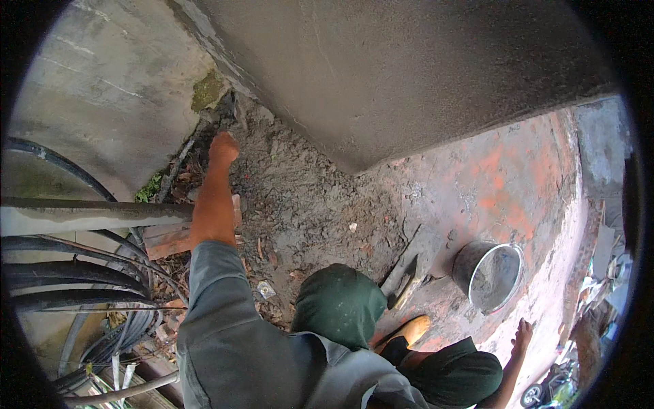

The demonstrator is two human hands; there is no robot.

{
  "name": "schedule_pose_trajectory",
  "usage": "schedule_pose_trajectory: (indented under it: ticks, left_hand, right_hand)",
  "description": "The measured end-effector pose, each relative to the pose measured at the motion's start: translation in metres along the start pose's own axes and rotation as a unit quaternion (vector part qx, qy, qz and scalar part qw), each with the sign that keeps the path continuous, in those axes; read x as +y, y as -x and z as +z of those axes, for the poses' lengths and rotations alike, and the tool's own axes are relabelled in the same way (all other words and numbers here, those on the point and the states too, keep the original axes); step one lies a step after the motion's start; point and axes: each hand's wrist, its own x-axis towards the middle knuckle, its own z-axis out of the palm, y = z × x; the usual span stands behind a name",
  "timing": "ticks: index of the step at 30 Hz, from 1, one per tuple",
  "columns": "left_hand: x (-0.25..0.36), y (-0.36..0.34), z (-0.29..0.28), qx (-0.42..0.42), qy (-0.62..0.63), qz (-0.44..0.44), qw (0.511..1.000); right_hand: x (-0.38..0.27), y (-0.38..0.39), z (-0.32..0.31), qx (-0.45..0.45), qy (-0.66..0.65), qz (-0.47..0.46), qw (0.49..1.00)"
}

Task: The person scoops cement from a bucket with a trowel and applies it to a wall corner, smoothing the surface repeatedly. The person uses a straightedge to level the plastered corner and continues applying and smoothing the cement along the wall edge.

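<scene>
My left hand (223, 148) is stretched far forward, its fingers curled closed low in the corner between two walls. Wet grey mortar (300, 184) and rubble lie around and beneath it. Whatever it grips, if anything, is hidden by the hand. Out to the lower right, beyond my knee, my right hand (522, 334) holds nothing, its fingers apart. The nearest thing to it is a round metal bucket (463, 262) with grey residue inside. Left of the bucket lie flat grey tools (419, 253), one with a light wooden handle (407, 293).
A grey plastered wall (409, 61) overhangs the mortar with a corner jutting toward me. At left, a pale pipe (88, 217) and several black hoses (61, 273) reach in above bricks (167, 240). My yellowish shoe (414, 330) rests on the red-and-grey floor (501, 177).
</scene>
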Motion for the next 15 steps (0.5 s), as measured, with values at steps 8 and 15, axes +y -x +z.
schedule_pose_trajectory:
  ticks: [8,15]
  left_hand:
    - [0.107,0.081,0.011,0.024,0.186,-0.035,0.982]
    - [0.202,0.104,-0.018,0.055,0.505,-0.184,0.842]
  right_hand:
    - [-0.013,-0.007,0.021,-0.036,-0.007,0.025,0.999]
    - [-0.037,-0.018,0.034,-0.086,-0.011,-0.024,0.996]
